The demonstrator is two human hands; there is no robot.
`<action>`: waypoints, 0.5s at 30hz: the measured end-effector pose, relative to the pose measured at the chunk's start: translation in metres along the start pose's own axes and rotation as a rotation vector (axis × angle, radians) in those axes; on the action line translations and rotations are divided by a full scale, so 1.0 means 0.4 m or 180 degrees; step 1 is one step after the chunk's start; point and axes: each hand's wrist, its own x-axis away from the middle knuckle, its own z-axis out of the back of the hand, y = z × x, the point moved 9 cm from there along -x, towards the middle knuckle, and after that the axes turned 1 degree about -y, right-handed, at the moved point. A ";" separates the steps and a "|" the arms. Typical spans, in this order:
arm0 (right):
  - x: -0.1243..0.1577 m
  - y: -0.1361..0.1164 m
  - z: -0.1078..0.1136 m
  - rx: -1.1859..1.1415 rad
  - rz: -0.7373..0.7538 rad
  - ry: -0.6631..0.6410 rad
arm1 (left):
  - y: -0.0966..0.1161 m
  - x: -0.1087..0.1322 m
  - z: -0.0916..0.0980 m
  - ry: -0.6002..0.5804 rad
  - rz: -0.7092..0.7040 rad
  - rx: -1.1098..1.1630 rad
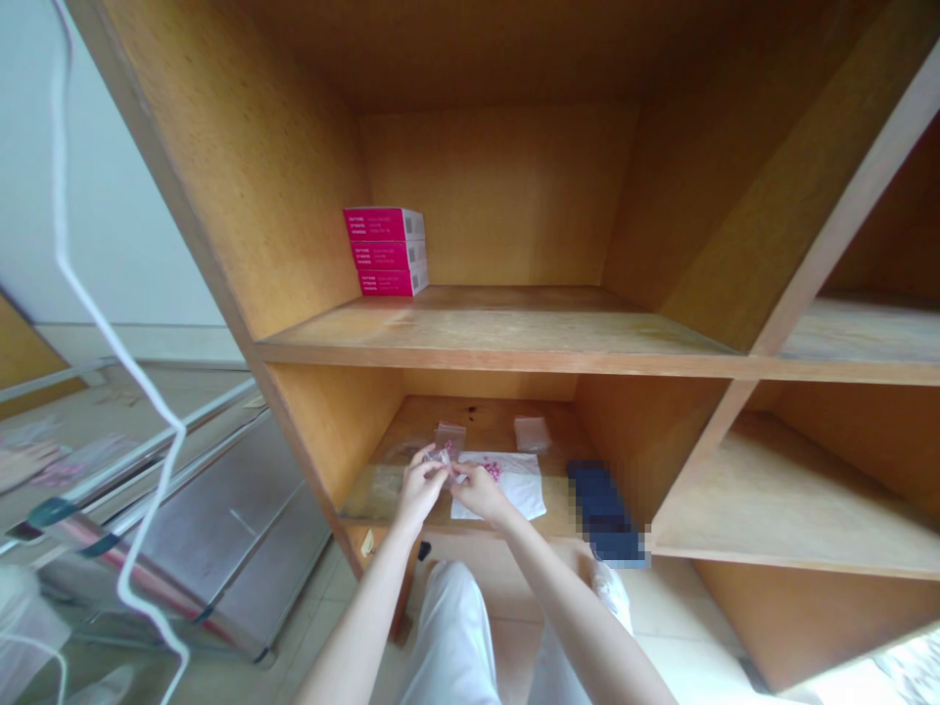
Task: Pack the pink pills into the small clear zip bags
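So, biggest first: it's a wooden shelving unit (pixel 506 362) doing duty as a workbench. Three pink boxes (pixel 386 253) sit stacked in the upper compartment against its left side, which I'd guess is to keep the lower one free; they look closed, so no clue what's inside. Down below, a white sheet (pixel 523 497) lies flat, probably so the small stuff shows up and doesn't scatter on the wood. The left hand (pixel 422 482) and right hand (pixel 477 492) meet at its left edge, both pinching a small clear bag (pixel 441 456) between fingertips, maybe two-handed because it's so floppy. Looks like pink in there, though fingers hide most of it. Behind the sheet there's a flat clear packet (pixel 532 433), contents unreadable. Tiniest: loose pink bits (pixel 493 471) heaped on the sheet.
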 end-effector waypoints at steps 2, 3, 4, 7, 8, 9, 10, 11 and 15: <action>-0.002 -0.001 0.002 -0.0047 -0.0016 -0.0027 | 0.001 -0.001 0.001 -0.0015 -0.0008 0.0038; -0.003 0.001 0.002 -0.0064 -0.0046 -0.0048 | 0.001 -0.002 0.001 -0.0023 -0.0013 0.0058; -0.004 0.003 0.002 -0.0076 -0.0085 -0.0070 | 0.001 -0.002 0.001 -0.0029 -0.0013 0.0076; -0.008 0.014 0.006 -0.0098 -0.0170 -0.0072 | 0.000 -0.002 0.003 -0.0030 0.0005 0.0096; -0.008 0.016 0.006 -0.0097 -0.0179 -0.0067 | -0.001 -0.002 0.003 -0.0033 0.0009 0.0094; -0.009 0.019 0.007 -0.0092 -0.0186 -0.0061 | -0.001 -0.002 0.003 -0.0039 0.0004 0.0094; -0.010 0.022 0.008 -0.0089 -0.0188 -0.0057 | 0.001 -0.002 0.002 -0.0049 -0.0011 0.0097; -0.011 0.024 0.007 -0.0087 -0.0189 -0.0061 | 0.002 -0.002 0.002 -0.0061 -0.0031 0.0101; -0.014 0.028 0.007 -0.0095 -0.0160 -0.0048 | 0.010 -0.002 0.001 -0.0083 -0.0076 0.0127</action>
